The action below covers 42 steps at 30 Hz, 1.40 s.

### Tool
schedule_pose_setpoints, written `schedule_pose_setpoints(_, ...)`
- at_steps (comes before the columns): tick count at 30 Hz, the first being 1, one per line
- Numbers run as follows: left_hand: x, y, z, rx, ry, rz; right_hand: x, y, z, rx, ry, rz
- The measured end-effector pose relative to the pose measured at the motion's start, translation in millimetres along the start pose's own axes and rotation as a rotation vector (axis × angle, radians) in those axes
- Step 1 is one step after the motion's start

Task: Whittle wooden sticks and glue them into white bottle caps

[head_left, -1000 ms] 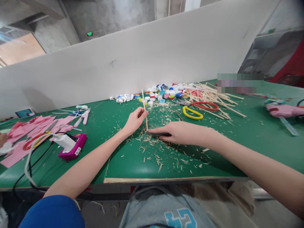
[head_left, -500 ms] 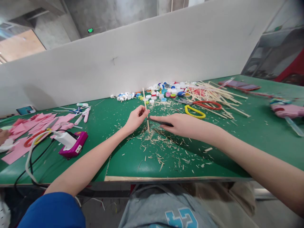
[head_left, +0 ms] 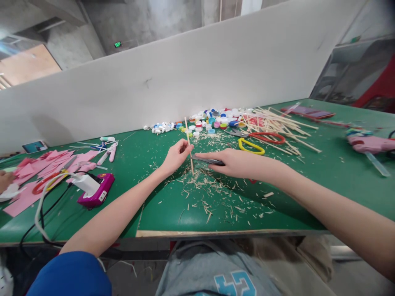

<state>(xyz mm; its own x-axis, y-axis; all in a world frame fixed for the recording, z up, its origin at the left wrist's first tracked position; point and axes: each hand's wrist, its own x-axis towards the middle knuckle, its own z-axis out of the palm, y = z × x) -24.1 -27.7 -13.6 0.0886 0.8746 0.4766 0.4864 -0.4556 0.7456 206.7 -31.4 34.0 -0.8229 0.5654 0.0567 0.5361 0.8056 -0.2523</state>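
A thin wooden stick (head_left: 187,128) stands nearly upright over the green table, pinched in my left hand (head_left: 178,154). My right hand (head_left: 236,162) is closed round a dark-bladed tool, which looks like scissors (head_left: 206,160); a bit of red handle shows beneath the hand. Its blade touches or nearly touches the stick just below my left fingers. The stick's lower end reaches down to the wood shavings (head_left: 212,185) scattered on the table.
Bottle caps (head_left: 212,119) lie along the white partition (head_left: 154,90). Right of them are scissors (head_left: 267,138), a yellow handle loop and many sticks (head_left: 293,127). At left are pink paper (head_left: 23,201), a magenta power strip (head_left: 97,193), cables and another person's hand (head_left: 5,181).
The blade in my right hand has tilted and its flat side shows more. A red handle part now shows under that hand. The whole view has shifted slightly.
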Motion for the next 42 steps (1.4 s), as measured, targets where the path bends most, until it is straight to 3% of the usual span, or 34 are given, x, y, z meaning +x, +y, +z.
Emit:
schedule_pose_setpoints(6,0,2,-0.3,-0.006,0.002,0.002,-4,-8,6,0.026,-0.118,-0.069)
schedule_pose_setpoints(13,-1,0,0.3,-0.014,0.0,-0.005,1,3,10,-0.101,0.09,0.029)
schedule_pose_setpoints(16,0,1,0.0,-0.012,0.001,-0.009,3,6,13,-0.107,0.116,0.016)
schedule_pose_setpoints(23,1,0,0.0,-0.001,0.007,-0.002,-1,2,6,-0.047,0.019,0.027)
schedule_pose_setpoints(42,0,0,-0.2,0.014,-0.002,-0.003,0,-9,-6,-0.095,-0.067,0.044)
